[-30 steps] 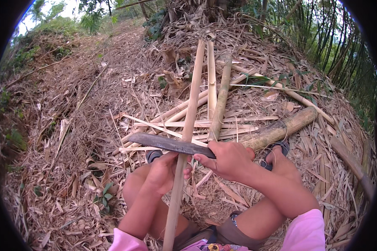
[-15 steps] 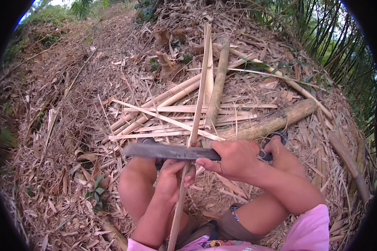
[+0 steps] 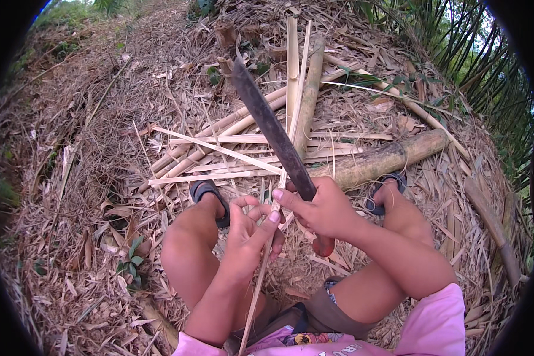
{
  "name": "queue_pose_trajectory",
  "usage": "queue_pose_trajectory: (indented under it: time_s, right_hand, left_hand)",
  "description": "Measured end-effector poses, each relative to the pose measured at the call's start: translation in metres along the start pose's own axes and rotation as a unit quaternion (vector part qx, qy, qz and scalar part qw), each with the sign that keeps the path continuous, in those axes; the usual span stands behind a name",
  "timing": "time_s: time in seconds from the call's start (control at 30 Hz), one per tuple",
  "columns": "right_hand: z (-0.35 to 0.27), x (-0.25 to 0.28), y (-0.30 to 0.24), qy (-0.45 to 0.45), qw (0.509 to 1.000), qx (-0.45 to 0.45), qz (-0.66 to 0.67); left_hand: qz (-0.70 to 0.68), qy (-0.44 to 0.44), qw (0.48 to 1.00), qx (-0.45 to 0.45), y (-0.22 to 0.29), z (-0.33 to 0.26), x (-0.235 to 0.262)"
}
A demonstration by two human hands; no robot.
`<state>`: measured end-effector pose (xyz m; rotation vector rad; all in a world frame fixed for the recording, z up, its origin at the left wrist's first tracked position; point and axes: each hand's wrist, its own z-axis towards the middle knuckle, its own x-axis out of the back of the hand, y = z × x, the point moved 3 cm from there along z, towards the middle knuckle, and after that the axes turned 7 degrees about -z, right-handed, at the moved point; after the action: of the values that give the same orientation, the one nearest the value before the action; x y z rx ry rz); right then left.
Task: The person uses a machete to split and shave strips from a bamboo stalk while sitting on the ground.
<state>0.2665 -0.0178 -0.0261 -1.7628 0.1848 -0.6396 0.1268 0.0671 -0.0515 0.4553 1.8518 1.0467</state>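
My left hand (image 3: 246, 237) pinches a long, thin bamboo strip (image 3: 257, 291) between its thumb and fingers. From my lap the strip runs up past both hands toward the cut bamboo ahead. My right hand (image 3: 326, 207) is closed round a machete (image 3: 272, 127), its dark blade slanting up and to the left; a bit of orange-red handle end (image 3: 324, 245) shows below the fist. The right thumb presses against the strip just above the left hand. Beyond the blade, several pale split bamboo strips (image 3: 219, 176) lie crossed on the ground.
A thick bamboo pole (image 3: 391, 155) lies to the right, by my sandalled right foot (image 3: 387, 193). A thinner pole (image 3: 312, 95) points away from me. Dry leaves and shavings cover the ground, with bamboo stumps (image 3: 225, 35) farther off and standing bamboo (image 3: 486, 65) at the far right.
The machete blade has swung from lying level across the strip to pointing up and away. The right thumb has come onto the strip, and the strip's narrow edge now shows.
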Motion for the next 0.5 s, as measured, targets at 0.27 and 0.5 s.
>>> queue_pose_trajectory:
  time_s: [0.27, 0.5]
  right_hand:
    - [0.01, 0.025, 0.009, 0.06, 0.997, -0.037, -0.036]
    - [-0.003, 0.024, 0.019, 0.144, 0.927, 0.16, -0.307]
  left_hand:
    - [0.091, -0.067, 0.971, 0.211, -0.016, -0.033, 0.005]
    - [0.1, -0.006, 0.983, 0.156, -0.023, -0.018, -0.004]
